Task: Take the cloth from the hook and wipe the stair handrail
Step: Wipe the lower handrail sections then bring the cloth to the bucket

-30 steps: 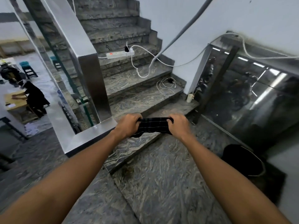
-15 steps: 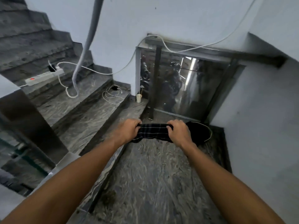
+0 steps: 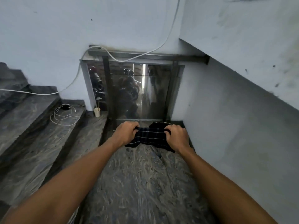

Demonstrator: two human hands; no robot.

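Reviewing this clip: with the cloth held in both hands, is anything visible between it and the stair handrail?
Cannot be judged: the handrail is out of view. Both the left hand and right hand grip the dark checked cloth above the marble floor, facing a glass panel.

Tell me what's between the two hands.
In the head view, only the dark plaid cloth spans from the left hand to the right hand; both grip its ends.

Head view looks forward and down, close over the landing floor (image 3: 137, 183), facing the wall (image 3: 48, 38).
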